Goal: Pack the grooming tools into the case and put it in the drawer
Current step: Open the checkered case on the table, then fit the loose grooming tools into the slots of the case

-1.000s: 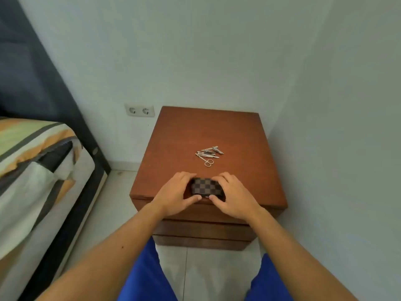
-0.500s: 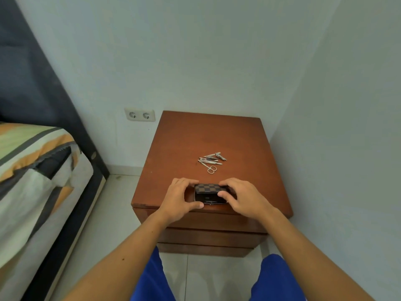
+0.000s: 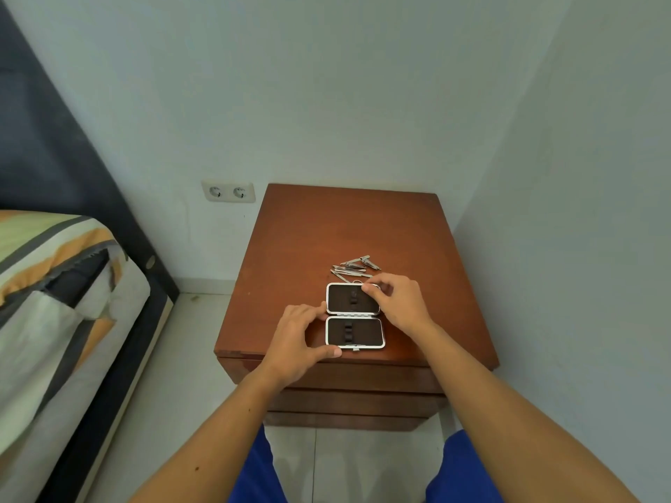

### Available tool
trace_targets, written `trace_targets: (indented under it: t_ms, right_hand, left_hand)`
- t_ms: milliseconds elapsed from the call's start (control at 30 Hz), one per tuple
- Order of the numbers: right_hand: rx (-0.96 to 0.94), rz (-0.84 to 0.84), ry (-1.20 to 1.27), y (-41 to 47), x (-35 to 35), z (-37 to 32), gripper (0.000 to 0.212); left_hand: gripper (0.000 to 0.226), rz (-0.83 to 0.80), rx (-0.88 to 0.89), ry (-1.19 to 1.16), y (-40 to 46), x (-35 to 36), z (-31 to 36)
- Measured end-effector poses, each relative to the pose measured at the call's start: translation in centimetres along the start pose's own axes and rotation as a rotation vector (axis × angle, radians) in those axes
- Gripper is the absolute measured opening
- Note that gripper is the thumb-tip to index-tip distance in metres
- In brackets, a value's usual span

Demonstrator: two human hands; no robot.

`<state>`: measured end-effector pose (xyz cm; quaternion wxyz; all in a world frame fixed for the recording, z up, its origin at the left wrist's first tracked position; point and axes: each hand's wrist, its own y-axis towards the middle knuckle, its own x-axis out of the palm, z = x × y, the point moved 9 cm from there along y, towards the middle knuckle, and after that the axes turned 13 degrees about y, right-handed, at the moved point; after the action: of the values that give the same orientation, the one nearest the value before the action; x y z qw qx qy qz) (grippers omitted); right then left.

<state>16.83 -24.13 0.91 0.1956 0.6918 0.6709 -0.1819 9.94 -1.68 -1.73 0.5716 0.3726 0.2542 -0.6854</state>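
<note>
On the surface [image 3: 290, 241], near edge: case [image 3: 355, 316] lies open flat
Left hand [image 3: 299, 339]: grips case's left side
Right hand [image 3: 397, 303]: pinches far lid's rim
Grooming tools [image 3: 354, 267]: loose pile just beyond case

The case [image 3: 355, 316] is lying open flat on the nightstand [image 3: 305, 248], sitting between the two hands. The left hand [image 3: 298, 341] is resting against its left edge; the right hand [image 3: 397, 303] is touching the far half's right corner. Just beyond the right hand's fingertips, the grooming tools [image 3: 354, 267] are lying in a loose heap. The drawers [image 3: 356, 397] are sitting below the hands, and the bed [image 3: 54, 303] is lying well off to the left hand's side.
</note>
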Motion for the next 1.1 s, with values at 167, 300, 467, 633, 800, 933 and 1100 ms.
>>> trace_targets:
  t_ms: [167,300,467,633,800,933,1100]
  right_hand:
    - [0.003,0.012,0.021,0.1,-0.2,0.6,0.015]
    - [0.047,0.034,0.076,0.2,-0.1,0.5,0.017]
    - [0.093,0.088,0.139,0.2,0.7,0.9,0.021]
    - [0.035,-0.006,0.084,0.3,2.2,-0.4,0.022]
    - [-0.035,-0.096,0.051,-0.7,2.9,-1.1,0.036]
    - [-0.130,-0.065,0.038,-2.0,1.7,-1.4,0.039]
    - [-0.128,0.018,0.026,-4.3,-1.3,-0.5,0.033]
  left_hand:
    - [0.070,-0.007,-0.009,-0.014,0.1,-0.1,-0.1]
    - [0.070,0.029,-0.016,-0.037,-0.1,-0.5,0.2]
    - [0.069,0.103,-0.078,-0.022,-2.3,0.0,1.3]
    - [0.069,0.204,-0.137,0.041,-4.4,0.6,2.3]
    - [0.087,0.216,-0.029,0.222,-4.5,0.0,2.8]
    - [0.100,0.182,0.067,0.352,-3.0,-1.1,2.7]
    - [0.076,0.115,0.131,0.384,-0.5,-2.4,2.9]
